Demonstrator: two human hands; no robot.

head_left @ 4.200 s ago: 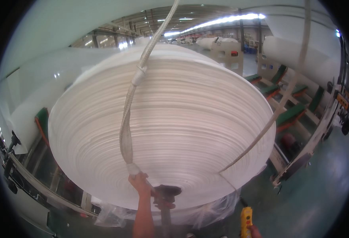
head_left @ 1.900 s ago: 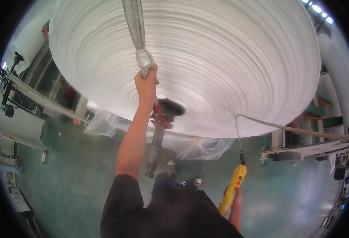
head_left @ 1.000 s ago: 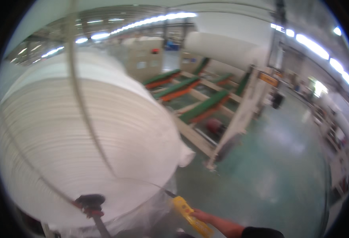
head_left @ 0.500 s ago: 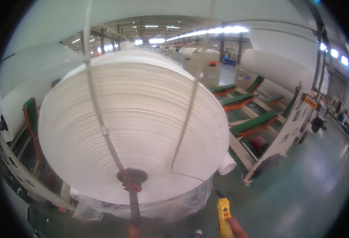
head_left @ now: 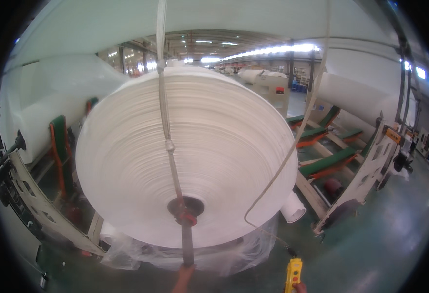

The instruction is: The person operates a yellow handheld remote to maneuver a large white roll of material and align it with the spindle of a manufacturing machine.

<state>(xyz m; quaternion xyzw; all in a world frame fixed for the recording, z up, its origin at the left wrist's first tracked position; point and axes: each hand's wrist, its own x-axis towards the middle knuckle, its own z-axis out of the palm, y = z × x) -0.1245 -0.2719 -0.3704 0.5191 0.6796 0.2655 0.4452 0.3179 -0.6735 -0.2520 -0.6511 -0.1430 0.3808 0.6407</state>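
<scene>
Low in the frame, I see the left hand (head_left: 185, 272) touching a dark metal shaft (head_left: 187, 245), grip unclear, and the right hand (head_left: 300, 287) clasping a yellow push-button pendant (head_left: 294, 271).

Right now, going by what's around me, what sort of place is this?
Probably a factory hall handling paper or similar sheet material: there's a huge white roll, a lifting strap running to its core shaft, and a yellow push-button pendant control.

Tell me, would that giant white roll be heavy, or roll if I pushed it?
The white roll is probably heavy, with so many wound layers. Its round shape could let it roll; the strap at its shaft may steady it.
</scene>
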